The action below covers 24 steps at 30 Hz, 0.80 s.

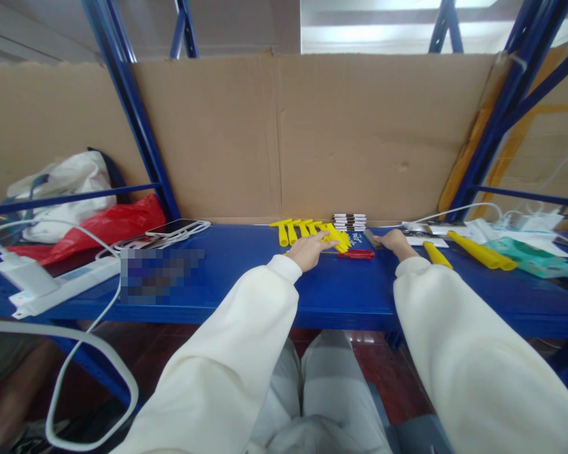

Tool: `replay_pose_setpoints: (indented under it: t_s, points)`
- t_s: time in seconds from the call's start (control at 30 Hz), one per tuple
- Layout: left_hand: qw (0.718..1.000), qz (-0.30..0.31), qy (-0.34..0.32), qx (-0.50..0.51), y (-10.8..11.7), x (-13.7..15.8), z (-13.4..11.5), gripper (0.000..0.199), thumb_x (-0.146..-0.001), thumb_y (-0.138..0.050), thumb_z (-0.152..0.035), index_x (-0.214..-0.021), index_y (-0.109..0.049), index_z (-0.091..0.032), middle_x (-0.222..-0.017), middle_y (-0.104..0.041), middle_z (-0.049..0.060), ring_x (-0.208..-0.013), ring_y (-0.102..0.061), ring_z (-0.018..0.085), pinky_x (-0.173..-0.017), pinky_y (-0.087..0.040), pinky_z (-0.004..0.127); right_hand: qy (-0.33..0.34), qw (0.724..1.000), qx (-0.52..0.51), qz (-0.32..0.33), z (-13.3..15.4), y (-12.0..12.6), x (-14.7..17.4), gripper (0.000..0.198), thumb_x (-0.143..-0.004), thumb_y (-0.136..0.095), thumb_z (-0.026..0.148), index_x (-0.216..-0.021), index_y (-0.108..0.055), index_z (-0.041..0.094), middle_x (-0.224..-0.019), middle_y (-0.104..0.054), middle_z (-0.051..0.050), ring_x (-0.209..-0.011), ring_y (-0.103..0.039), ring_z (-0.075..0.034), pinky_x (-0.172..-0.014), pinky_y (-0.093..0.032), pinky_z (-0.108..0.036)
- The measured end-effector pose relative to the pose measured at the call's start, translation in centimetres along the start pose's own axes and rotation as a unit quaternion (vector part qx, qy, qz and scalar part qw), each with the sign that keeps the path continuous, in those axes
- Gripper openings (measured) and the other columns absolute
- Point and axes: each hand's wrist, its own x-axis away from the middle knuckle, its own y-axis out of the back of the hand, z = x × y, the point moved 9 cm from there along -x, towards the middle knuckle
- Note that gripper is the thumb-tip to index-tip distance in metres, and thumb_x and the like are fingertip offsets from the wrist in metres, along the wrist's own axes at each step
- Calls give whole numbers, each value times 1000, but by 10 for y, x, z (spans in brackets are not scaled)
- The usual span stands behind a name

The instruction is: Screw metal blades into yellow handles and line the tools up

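Observation:
My left hand (308, 252) lies over a row of yellow T-shaped plastic handles (291, 231) on the blue table, fingers stretched out onto the pile of yellow pieces (339, 238) at the row's right end. Just in front of those fingers is a red-handled tool (357, 255). Farther right, my right hand (395, 243) is curled, its fingertips at a small flat grey piece (371, 238); its far fingers are hidden. Between the hands lie several tiny silvery parts (356, 238), too small to name. Behind them stands a stack of white pieces with dark bands (349, 222).
Yellow tubes (481, 251), a green plastic packet (530, 257) and white cables lie at the right. To the left are a phone (171, 227), a power strip (71, 287) and a red bag (108, 227). Cardboard (360, 139) closes off the back between blue posts (144, 126).

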Motion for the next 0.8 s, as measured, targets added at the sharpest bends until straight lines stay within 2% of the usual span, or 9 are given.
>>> replay_pose_setpoints:
  t_s: [0.1, 0.17, 0.27, 0.33, 0.47, 0.53, 0.67, 0.8]
  points:
    - [1000, 0, 0, -1, 0, 0, 0, 62, -91, -44, -5, -146, -53, -33, -153, -51, 8, -125, -62, 23, -102, -51, 36, -29, 999, 42, 17, 7, 8, 11, 28, -81, -70, 41, -87, -74, 14, -95, -73, -19, -103, -68, -34, -84, -52, -42]
    - [1000, 4, 3, -2, -1, 0, 1, 62, -92, -44, -4, -145, -54, -32, -153, -51, 8, -125, -62, 23, -102, -51, 36, 4, 999, 31, 13, 22, 15, 18, 27, -89, -59, 37, -90, -74, 14, -99, -73, -19, -104, -67, -33, -86, -51, -41]
    - [1000, 13, 5, -2, -2, 0, 0, 61, -91, -43, -4, -145, -55, -32, -152, -51, 8, -126, -61, 23, -104, -49, 35, 99, 994, 0, -38, 53, 31, 32, 28, -92, -51, 28, -106, -72, 14, -111, -71, -19, -108, -64, -31, -91, -49, -41]
    - [1000, 17, 2, -4, -2, 0, -1, 63, -90, -44, -3, -145, -54, -31, -152, -50, 8, -127, -60, 23, -104, -49, 35, 183, 981, -5, -61, 78, 36, 45, 34, -91, -51, 27, -118, -68, 13, -120, -68, -20, -112, -61, -32, -94, -47, -43]
    - [1000, 21, -2, -10, -1, 0, -3, 67, -88, -43, 0, -147, -52, -30, -153, -48, 9, -128, -59, 23, -105, -48, 35, 352, 934, 17, -60, 127, 33, 80, 53, -91, -51, 29, -143, -53, 17, -140, -59, -18, -126, -53, -35, -99, -44, -50]
    - [1000, 22, -3, -12, -2, 0, -4, 69, -87, -43, 0, -148, -51, -31, -153, -48, 9, -128, -59, 23, -103, -49, 35, 419, 906, 40, -51, 146, 29, 98, 57, -93, -49, 28, -150, -47, 22, -148, -54, -14, -132, -50, -33, -102, -41, -51]
    - [1000, 25, -3, -14, -4, 0, -4, 72, -87, -42, 0, -151, -47, -32, -154, -46, 9, -124, -62, 24, -103, -51, 38, 500, 863, 71, -21, 166, 19, 117, 49, -95, -45, 21, -143, -57, 27, -148, -56, -11, -135, -49, -28, -107, -36, -51]
    - [999, 33, 0, 0, -5, 1, -4, 70, -89, -40, -1, -151, -46, -33, -157, -42, 8, -127, -60, 24, -103, -51, 37, 524, 848, 80, 18, 170, 14, 119, 42, -92, -51, 18, -128, -70, 27, -137, -65, -10, -132, -54, -28, -107, -36, -51]
